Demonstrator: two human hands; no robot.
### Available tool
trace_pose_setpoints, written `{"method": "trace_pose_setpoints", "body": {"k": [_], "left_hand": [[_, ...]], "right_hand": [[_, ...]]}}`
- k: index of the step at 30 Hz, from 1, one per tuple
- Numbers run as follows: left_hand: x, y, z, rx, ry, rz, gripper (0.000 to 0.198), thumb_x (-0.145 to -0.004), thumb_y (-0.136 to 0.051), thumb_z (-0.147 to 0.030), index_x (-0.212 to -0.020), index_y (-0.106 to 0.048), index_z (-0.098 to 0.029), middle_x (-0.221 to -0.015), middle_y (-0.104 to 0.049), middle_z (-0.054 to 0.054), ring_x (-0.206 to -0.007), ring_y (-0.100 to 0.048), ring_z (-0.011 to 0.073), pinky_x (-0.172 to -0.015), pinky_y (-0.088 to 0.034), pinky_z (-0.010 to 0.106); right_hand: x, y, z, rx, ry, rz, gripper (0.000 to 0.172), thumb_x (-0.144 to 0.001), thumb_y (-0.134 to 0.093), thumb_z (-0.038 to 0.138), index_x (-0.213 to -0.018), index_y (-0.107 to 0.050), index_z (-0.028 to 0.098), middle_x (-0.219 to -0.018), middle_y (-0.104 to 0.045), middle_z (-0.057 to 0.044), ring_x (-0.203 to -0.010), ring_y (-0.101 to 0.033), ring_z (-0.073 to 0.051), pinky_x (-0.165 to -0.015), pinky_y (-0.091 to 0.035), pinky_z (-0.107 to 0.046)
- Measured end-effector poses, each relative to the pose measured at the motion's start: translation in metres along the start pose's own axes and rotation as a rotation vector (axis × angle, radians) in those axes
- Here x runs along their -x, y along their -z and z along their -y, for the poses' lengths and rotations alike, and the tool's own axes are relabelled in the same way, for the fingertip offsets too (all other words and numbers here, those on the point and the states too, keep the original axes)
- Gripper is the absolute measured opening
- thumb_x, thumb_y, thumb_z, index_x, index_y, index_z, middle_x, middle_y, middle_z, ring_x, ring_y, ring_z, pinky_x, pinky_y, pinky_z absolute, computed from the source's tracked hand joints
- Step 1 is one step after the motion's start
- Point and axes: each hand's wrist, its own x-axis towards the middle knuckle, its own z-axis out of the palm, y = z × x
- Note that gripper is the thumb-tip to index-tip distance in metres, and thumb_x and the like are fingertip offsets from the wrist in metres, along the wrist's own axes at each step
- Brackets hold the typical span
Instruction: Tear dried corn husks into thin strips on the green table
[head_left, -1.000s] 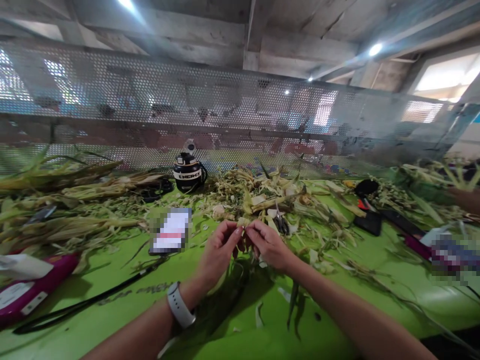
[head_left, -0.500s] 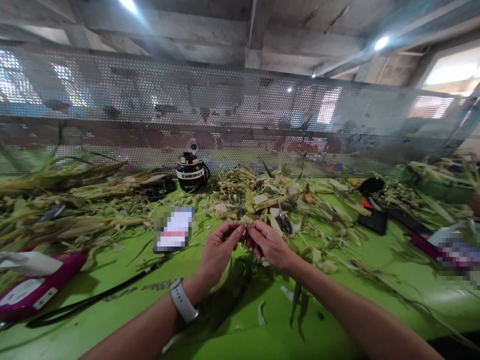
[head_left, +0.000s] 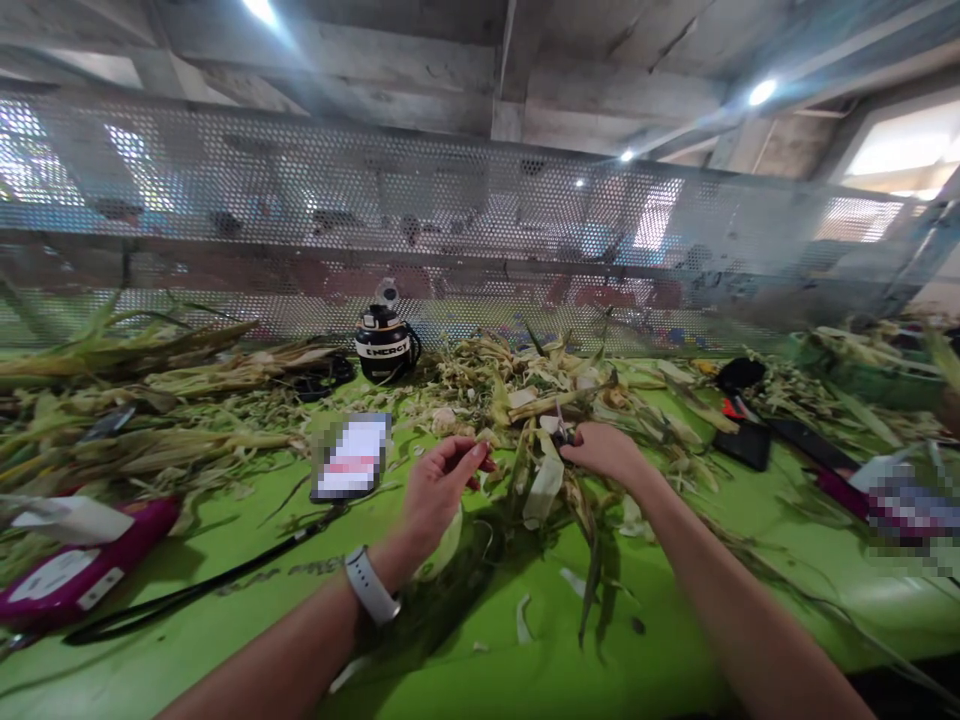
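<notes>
My left hand point(head_left: 435, 495), with a pale watch band on the wrist, is closed in a pinch on a small piece of corn husk point(head_left: 485, 440). My right hand point(head_left: 606, 452) has its fingers closed round the dark handles of a pair of scissors point(head_left: 559, 432), which lie among the husks; its fingers partly cover the handles. Between and below the hands, a wide pale husk strip point(head_left: 543, 490) and long drying leaves point(head_left: 589, 540) hang over the green table point(head_left: 465, 685).
A heap of husks point(head_left: 517, 375) lies ahead, with more corn leaves point(head_left: 150, 400) at left. A black bottle point(head_left: 384, 345) stands by the perforated screen point(head_left: 450, 220). A phone point(head_left: 352, 455) with a strap lies left; magenta tissue packs point(head_left: 142, 525) sit at the edges.
My right hand has left the left hand's fingertips and moved right to the scissors, closing on their handles. The left hand stays nearly in place, still pinching the husk piece.
</notes>
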Motion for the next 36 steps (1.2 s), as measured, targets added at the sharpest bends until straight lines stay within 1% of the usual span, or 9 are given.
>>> {"method": "trace_pose_setpoints", "body": {"k": [5, 11, 14, 20, 23, 26, 29, 32, 36], "left_hand": [[-0.002, 0.002, 0.004, 0.016, -0.004, 0.012, 0.026, -0.067, -0.07, -0.039, -0.075, -0.065, -0.015, -0.066, -0.066, 0.002, -0.059, -0.055, 0.0101, -0.053, -0.04, 0.02], [-0.003, 0.003, 0.003, 0.08, 0.068, -0.038, 0.031, -0.063, -0.073, -0.04, -0.081, -0.066, -0.016, -0.076, -0.067, 0.002, -0.07, -0.061, 0.0132, -0.053, -0.041, 0.019], [-0.004, 0.003, 0.003, 0.105, 0.088, -0.049, 0.031, -0.062, -0.073, -0.04, -0.081, -0.066, -0.016, -0.076, -0.067, 0.002, -0.073, -0.063, 0.0148, -0.051, -0.041, 0.019], [-0.007, 0.006, 0.004, 0.152, 0.086, -0.066, 0.03, -0.062, -0.074, -0.039, -0.08, -0.067, -0.016, -0.075, -0.07, 0.004, -0.072, -0.065, 0.0165, -0.055, -0.045, 0.022], [-0.008, 0.006, 0.003, 0.183, 0.086, -0.088, 0.03, -0.06, -0.076, -0.038, -0.077, -0.067, -0.015, -0.074, -0.071, 0.004, -0.074, -0.066, 0.0177, -0.059, -0.047, 0.024], [-0.009, 0.005, 0.002, 0.212, 0.088, -0.098, 0.03, -0.059, -0.077, -0.038, -0.075, -0.066, -0.015, -0.074, -0.071, 0.004, -0.074, -0.067, 0.0178, -0.061, -0.048, 0.025], [-0.009, 0.005, 0.001, 0.23, 0.085, -0.094, 0.029, -0.059, -0.077, -0.038, -0.075, -0.066, -0.016, -0.075, -0.072, 0.004, -0.075, -0.067, 0.0169, -0.063, -0.048, 0.024], [-0.009, 0.006, 0.0, 0.224, 0.071, -0.096, 0.03, -0.06, -0.077, -0.038, -0.076, -0.066, -0.015, -0.075, -0.072, 0.004, -0.076, -0.067, 0.0169, -0.063, -0.048, 0.024], [-0.01, 0.007, -0.001, 0.209, 0.063, -0.086, 0.031, -0.059, -0.077, -0.039, -0.076, -0.066, -0.015, -0.075, -0.071, 0.004, -0.075, -0.067, 0.0172, -0.062, -0.047, 0.024]], "right_hand": [[-0.007, -0.007, 0.001, -0.087, -0.006, 0.001, 0.029, -0.07, -0.052, 0.035, -0.048, -0.056, 0.017, -0.057, -0.061, -0.007, -0.055, -0.057, -0.018, -0.046, -0.029, -0.025], [-0.005, 0.006, -0.01, -0.205, -0.021, 0.04, 0.033, -0.071, -0.051, 0.032, -0.042, -0.049, 0.018, -0.042, -0.051, -0.003, -0.045, -0.052, -0.014, -0.045, -0.032, -0.023], [-0.002, 0.014, -0.018, -0.286, -0.018, 0.069, 0.029, -0.072, -0.05, 0.03, -0.047, -0.054, 0.017, -0.045, -0.055, -0.002, -0.044, -0.053, -0.012, -0.046, -0.036, -0.021], [0.003, 0.03, -0.029, -0.628, -0.032, 0.078, 0.022, -0.069, -0.059, 0.035, -0.056, -0.058, 0.016, -0.051, -0.061, -0.001, -0.042, -0.051, -0.01, -0.045, -0.038, -0.021], [0.011, 0.039, -0.024, -0.738, -0.041, 0.088, 0.02, -0.065, -0.061, 0.036, -0.059, -0.055, 0.017, -0.047, -0.057, 0.002, -0.041, -0.051, -0.01, -0.044, -0.038, -0.021], [0.02, 0.042, -0.012, -0.927, 0.014, 0.159, 0.023, -0.059, -0.063, 0.035, -0.073, -0.057, 0.017, -0.059, -0.063, 0.002, -0.044, -0.052, -0.009, -0.045, -0.04, -0.021], [0.027, 0.037, 0.004, -1.053, 0.115, 0.284, 0.03, -0.056, -0.065, 0.031, -0.08, -0.057, 0.015, -0.07, -0.066, 0.0, -0.047, -0.054, -0.007, -0.049, -0.044, -0.021], [0.03, 0.028, 0.015, -1.082, 0.214, 0.391, 0.027, -0.057, -0.066, 0.026, -0.079, -0.057, 0.014, -0.072, -0.067, -0.002, -0.05, -0.057, -0.008, -0.052, -0.047, -0.022], [0.028, 0.018, 0.02, -1.103, 0.263, 0.453, 0.026, -0.06, -0.067, 0.024, -0.08, -0.054, 0.015, -0.073, -0.069, -0.003, -0.054, -0.059, -0.01, -0.054, -0.049, -0.023]]}}
